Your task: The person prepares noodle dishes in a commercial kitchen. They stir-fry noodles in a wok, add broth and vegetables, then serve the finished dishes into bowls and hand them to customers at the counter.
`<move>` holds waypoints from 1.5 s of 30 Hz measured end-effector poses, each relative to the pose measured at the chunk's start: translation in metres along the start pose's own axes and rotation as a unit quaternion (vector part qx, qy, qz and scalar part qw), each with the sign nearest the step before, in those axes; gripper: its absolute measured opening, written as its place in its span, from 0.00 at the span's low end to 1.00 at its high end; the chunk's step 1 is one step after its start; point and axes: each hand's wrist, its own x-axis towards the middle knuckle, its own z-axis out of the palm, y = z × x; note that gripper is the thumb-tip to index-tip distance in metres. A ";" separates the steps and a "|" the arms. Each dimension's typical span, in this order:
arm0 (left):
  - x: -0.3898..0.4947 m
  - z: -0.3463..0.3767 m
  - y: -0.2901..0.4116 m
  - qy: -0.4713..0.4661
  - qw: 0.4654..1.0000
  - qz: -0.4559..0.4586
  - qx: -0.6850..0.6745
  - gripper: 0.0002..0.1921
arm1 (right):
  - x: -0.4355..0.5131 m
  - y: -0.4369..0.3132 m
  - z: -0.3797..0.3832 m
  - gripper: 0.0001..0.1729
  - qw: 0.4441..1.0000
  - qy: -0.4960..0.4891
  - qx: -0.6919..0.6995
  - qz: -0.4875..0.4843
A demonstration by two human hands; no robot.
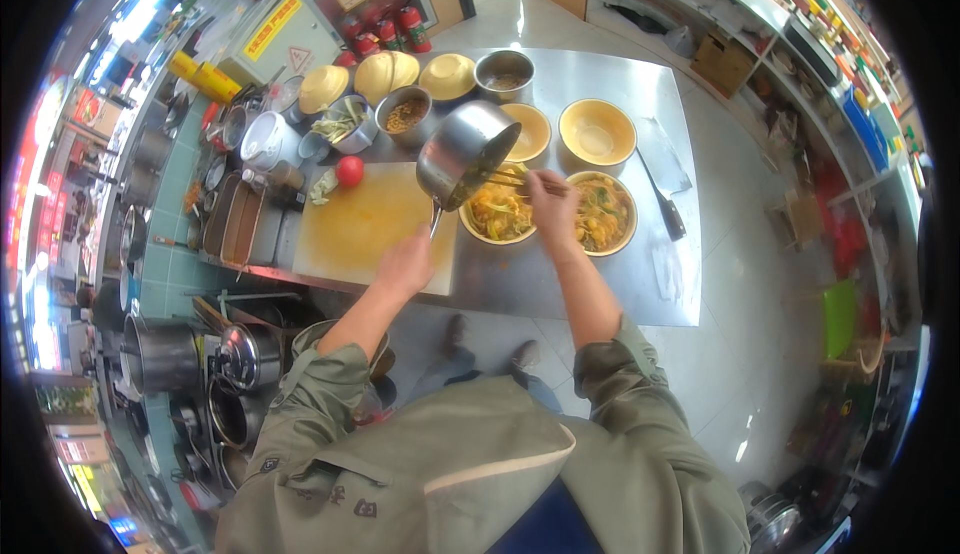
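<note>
My left hand [407,261] grips the handle of a steel saucepan [461,141], which is tipped so its mouth faces right and down over a yellow bowl of noodles [499,216]. Chopsticks [506,178] are held in my right hand [553,201], their tips at the pan's mouth above that bowl. Right beside it, partly behind my right hand, stands a second filled bowl [606,213]. Two yellow bowls without noodles stand behind: one [598,132] at the right, the other [529,132] partly hidden by the pan. What remains inside the pan is hard to make out.
A cleaver [666,198] lies at the steel table's [656,81] right. Left are a yellow-stained cutting board [360,231], a tomato [349,171] and metal trays [236,216]. Along the back stand a pot of beans or nuts [405,113], another steel pot [505,78] and upturned bowls [448,76].
</note>
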 end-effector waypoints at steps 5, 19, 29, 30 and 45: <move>-0.013 0.010 -0.012 0.079 0.978 -0.027 -0.191 0.06 | -0.030 -0.024 0.002 0.04 0.982 0.037 -0.157 -0.101; -0.043 0.067 -0.107 -0.060 0.582 -0.208 -0.784 0.09 | -0.078 0.054 0.140 0.31 0.762 -0.434 -0.383 -0.290; -0.044 0.050 -0.151 0.030 0.831 -0.267 -0.487 0.18 | 0.043 0.013 0.035 0.17 0.776 -0.251 -0.575 -0.063; -0.054 0.040 -0.141 0.118 0.901 -0.239 -0.341 0.18 | 0.067 0.018 0.046 0.17 0.787 -0.255 -0.552 -0.106; 0.295 -0.029 -0.129 0.147 0.887 -0.327 -0.291 0.14 | 0.253 0.119 0.279 0.13 0.697 -0.287 -0.640 -0.152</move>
